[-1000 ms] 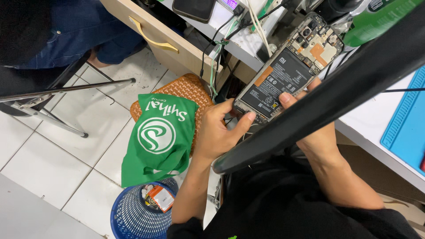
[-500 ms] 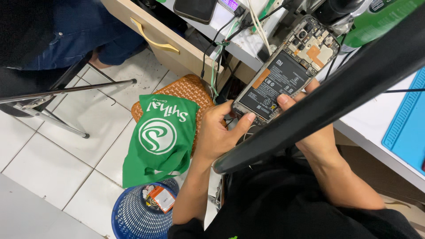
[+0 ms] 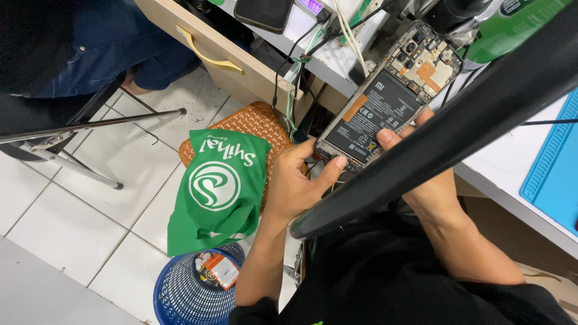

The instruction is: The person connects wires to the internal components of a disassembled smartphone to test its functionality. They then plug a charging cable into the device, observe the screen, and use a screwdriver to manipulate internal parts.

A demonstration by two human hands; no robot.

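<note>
Opened phone tilted slightly in the hands

The opened phone (image 3: 390, 102) shifted a little up and to the right in the head view, and the right hand (image 3: 421, 180) thumb slid along its lower edge while the left hand (image 3: 298, 180) thumb pressed nearer its bottom corner.

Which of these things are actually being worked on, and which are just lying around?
In hand:
- opened phone, back cover off, battery showing
- left hand and right hand, both gripping its lower end

Lying about:
- green bag
- blue basket
- blue mat
- second phone
- wooden drawer
</note>
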